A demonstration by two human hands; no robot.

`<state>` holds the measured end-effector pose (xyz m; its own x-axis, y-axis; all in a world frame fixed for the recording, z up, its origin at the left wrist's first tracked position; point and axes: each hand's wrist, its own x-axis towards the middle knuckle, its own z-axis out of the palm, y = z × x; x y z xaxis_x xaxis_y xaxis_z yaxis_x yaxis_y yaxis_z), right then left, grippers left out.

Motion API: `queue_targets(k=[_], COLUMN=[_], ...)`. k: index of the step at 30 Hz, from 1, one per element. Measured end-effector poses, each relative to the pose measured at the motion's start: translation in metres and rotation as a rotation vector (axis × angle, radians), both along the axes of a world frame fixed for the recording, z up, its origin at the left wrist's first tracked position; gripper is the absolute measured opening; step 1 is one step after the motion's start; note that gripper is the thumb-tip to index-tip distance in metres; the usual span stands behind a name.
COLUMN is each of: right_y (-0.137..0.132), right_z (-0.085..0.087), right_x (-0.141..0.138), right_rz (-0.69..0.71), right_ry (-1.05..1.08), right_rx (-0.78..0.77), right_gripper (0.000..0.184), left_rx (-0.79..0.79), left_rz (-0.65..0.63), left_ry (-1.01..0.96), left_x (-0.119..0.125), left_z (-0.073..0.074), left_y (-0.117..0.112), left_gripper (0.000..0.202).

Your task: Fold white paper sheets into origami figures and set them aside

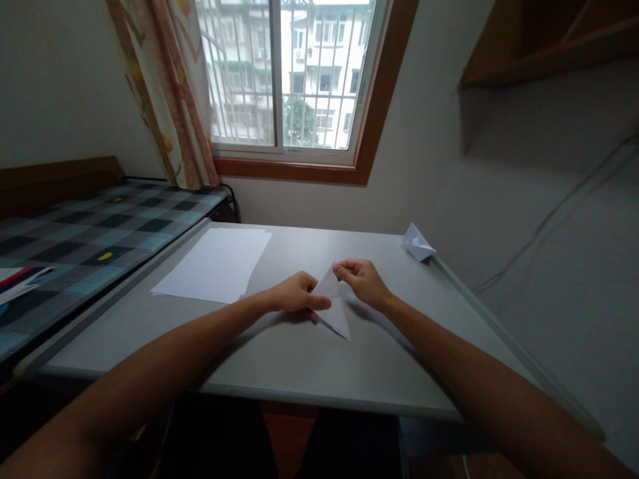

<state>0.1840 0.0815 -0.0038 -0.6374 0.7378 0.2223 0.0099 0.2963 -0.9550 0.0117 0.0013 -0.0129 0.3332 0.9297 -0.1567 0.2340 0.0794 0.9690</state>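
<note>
A folded sheet of white paper (335, 311), roughly triangular with a point toward me, is held just over the table between both hands. My left hand (298, 295) grips its left side, thumb lying across the front and fingers behind. At the top corner, my right hand (363, 279) pinches the paper between thumb and fingertips. A finished-looking white paper boat (417, 245) stands at the table's far right corner, apart from both hands. The back of the folded paper is hidden.
White sheets of paper (212, 263) lie stacked on the left of the white table (269, 372). A bed with a checked cover (144, 209) adjoins the table's left side. Behind the table are a wall and a barred window (319, 80); a wooden shelf (539, 63) hangs upper right.
</note>
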Motion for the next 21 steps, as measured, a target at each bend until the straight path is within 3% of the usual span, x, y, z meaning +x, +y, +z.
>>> queue_targets(k=[4, 10, 16, 21], right_y=[0.0007, 0.0017, 0.0039, 0.0073], right_z=[0.0000, -0.0014, -0.0018, -0.0037], right_x=[-0.0004, 0.0015, 0.0016, 0.0020], right_rz=[-0.049, 0.040, -0.042, -0.115], right_ry=[0.006, -0.045, 0.026, 0.092], right_rx=[0.007, 0.039, -0.025, -0.068], right_gripper=[0.037, 0.034, 0.036, 0.039], left_rx=[-0.026, -0.011, 0.038, 0.070], left_rz=[0.006, -0.011, 0.013, -0.044], left_ry=[0.019, 0.003, 0.030, 0.000], left_x=[0.0020, 0.0047, 0.0027, 0.0007], left_z=[-0.0013, 0.0000, -0.0006, -0.0018], left_y=[-0.0011, -0.0026, 0.0000, 0.0017], left_gripper=[0.028, 0.028, 0.030, 0.035])
